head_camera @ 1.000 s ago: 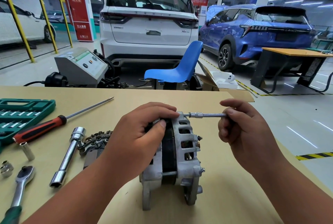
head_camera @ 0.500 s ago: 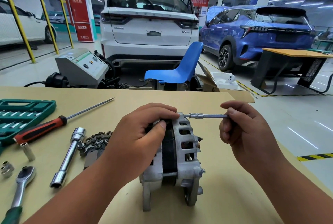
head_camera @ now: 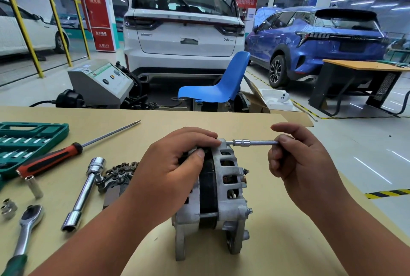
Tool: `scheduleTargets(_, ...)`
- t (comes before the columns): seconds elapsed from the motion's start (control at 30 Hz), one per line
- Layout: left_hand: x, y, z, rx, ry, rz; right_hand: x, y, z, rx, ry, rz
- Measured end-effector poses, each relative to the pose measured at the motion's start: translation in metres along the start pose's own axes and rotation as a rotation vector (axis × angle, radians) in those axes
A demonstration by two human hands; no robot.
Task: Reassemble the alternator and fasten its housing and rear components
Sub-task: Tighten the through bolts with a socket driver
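Alternator (head_camera: 230, 187) stood on edge on the bench (head_camera: 277, 242), likely heavy and rigid; your left hand (head_camera: 164, 178) clasped its top, fingers (head_camera: 199, 137) curled, while your right hand (head_camera: 306, 171) pinched the extension bar (head_camera: 259, 142), seemingly on a bolt.

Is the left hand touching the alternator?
Touching. The head view shows the left hand wrapped over the top of the alternator, thumb pressed against its dark middle band.

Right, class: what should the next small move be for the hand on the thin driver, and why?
Probably roll the thin driver in the right hand to tighten at the top of the housing. Its socket end sits at the upper ear of the alternator, the left hand grips the body steady, and the ratchet lies unused on the table.
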State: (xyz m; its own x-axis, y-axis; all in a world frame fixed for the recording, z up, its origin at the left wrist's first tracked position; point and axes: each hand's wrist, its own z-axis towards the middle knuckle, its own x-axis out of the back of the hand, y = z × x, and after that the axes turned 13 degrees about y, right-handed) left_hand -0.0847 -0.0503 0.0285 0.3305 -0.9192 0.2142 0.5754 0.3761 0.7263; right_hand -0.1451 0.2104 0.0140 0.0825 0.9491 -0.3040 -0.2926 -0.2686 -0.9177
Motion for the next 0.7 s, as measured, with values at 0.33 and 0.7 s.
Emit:
scheduleTargets(0.33, -0.0005, -0.0013, 0.0001, 0.003, 0.006, -0.018, -0.0005, 0.0007, 0.0005, 0.004, 0.001, 0.007)
scheduleTargets(0.7, -0.0004, 0.0006, 0.0009, -0.003, 0.006, -0.003, 0.0011, 0.0035, 0.0045, -0.024, 0.003, 0.013)
